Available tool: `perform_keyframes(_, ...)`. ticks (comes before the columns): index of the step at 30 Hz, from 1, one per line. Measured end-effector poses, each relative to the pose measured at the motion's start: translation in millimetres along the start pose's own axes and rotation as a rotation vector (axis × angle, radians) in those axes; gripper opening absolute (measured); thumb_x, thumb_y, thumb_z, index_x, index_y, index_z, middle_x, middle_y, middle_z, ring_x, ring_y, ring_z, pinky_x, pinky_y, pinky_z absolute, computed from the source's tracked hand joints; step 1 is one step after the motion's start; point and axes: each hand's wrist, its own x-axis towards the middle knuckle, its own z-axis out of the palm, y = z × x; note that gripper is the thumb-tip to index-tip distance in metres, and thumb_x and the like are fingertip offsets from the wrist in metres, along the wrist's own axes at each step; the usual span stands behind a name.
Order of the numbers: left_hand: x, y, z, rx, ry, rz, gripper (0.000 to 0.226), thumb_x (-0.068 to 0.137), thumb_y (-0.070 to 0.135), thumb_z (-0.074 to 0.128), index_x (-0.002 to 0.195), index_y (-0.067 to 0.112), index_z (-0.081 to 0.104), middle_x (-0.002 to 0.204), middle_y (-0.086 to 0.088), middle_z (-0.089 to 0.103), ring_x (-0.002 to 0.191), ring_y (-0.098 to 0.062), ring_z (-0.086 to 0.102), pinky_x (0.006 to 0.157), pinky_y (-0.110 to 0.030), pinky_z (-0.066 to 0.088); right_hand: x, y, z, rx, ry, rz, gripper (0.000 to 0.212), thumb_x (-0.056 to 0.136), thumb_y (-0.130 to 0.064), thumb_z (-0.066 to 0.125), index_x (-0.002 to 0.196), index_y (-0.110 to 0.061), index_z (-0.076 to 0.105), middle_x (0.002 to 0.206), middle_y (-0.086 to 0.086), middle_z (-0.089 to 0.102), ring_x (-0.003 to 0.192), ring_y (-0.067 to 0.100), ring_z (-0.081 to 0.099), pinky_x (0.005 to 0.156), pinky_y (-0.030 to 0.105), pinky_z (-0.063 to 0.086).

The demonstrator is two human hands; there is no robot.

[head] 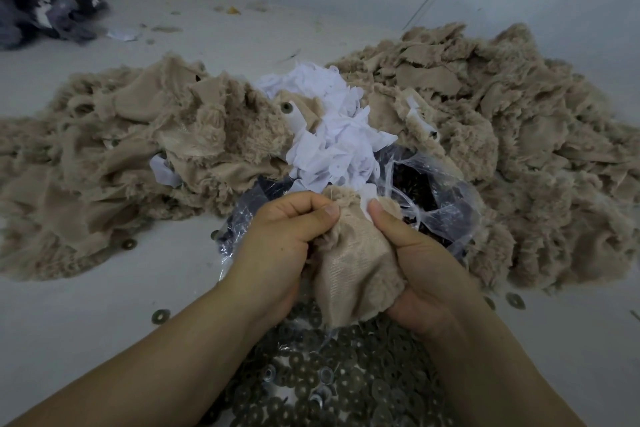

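Both hands are working over the near middle of the counter [86,305]. The left hand [277,246] is gripping the beige plush piece [353,260], its fingers [322,215] curling around the fuzzy top edge, while the right hand [426,270] is clutching the opposite side. The piece is hanging just above a heap of dark round washers [346,385] at the near edge. Behind it a clear plastic bag [440,204] is lying crumpled, white scraps [329,135] are sitting in the middle, and beige plush heaps [121,135] are spreading toward the left and right edges. A dark cloth pile [45,0] is sitting in the far left corner.
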Motion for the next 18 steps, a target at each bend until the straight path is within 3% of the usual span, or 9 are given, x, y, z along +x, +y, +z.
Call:
perform_keyframes(3, -0.4, -1.2, 1.5, 0.069, 0.006, 0.072, 0.023, 0.089, 0.012, 0.063, 0.067, 0.007, 0.064, 0.061, -0.006, 0.055, 0.063, -0.020, 0.046, 0.062, -0.024, 0.046, -0.4, 0.9, -0.5, -0.055, 0.017, -0.036, 0.053, 0.075, -0.029, 0.071, 0.120, -0.001, 0.068, 0.116, 0.024, 0.070, 0.101, 0.035, 0.071, 0.083, 0.045, 0.060)
perform_keyframes(8, -0.8, -1.3, 2.3, 0.133, 0.024, 0.104, 0.025, 0.093, 0.012, 0.062, 0.074, -0.003, 0.058, 0.072, -0.014, 0.053, 0.070, -0.025, 0.046, 0.068, -0.037, 0.042, -0.9, 4.1, -0.7, -0.072, 0.025, -0.091, 0.049, 0.079, -0.023, 0.070, 0.123, -0.002, 0.067, 0.120, 0.024, 0.068, 0.109, 0.038, 0.068, 0.087, 0.046, 0.058)
perform_keyframes(13, -4.0, -4.7, 5.2, 0.234, 0.049, 0.215, 0.025, 0.093, 0.006, 0.063, 0.068, 0.008, 0.060, 0.057, -0.002, 0.053, 0.054, -0.010, 0.047, 0.054, -0.020, 0.042, -1.2, 5.6, -2.4, -0.079, 0.049, -0.136, 0.040, 0.078, -0.020, 0.071, 0.114, -0.001, 0.073, 0.111, 0.023, 0.072, 0.097, 0.035, 0.073, 0.076, 0.041, 0.061)
perform_keyframes(15, -7.9, -4.0, 6.2, 0.266, 0.077, 0.333, 0.022, 0.092, 0.010, 0.065, 0.071, 0.007, 0.059, 0.057, 0.000, 0.056, 0.052, -0.008, 0.050, 0.051, -0.019, 0.043, -0.9, 5.4, -4.8, -0.119, 0.089, -0.167, 0.042, 0.078, -0.021, 0.073, 0.113, 0.001, 0.072, 0.111, 0.025, 0.072, 0.100, 0.038, 0.071, 0.084, 0.046, 0.059)
perform_keyframes(18, -13.1, -4.1, 9.0, 0.414, 0.086, 0.407, 0.024, 0.080, 0.032, 0.074, 0.070, 0.012, 0.067, 0.063, -0.008, 0.061, 0.055, -0.026, 0.055, 0.050, -0.036, 0.046, -1.8, 6.0, -6.4, -0.171, 0.115, -0.178, 0.046, 0.075, -0.027, 0.079, 0.110, 0.003, 0.072, 0.110, 0.028, 0.071, 0.103, 0.043, 0.070, 0.097, 0.054, 0.052)
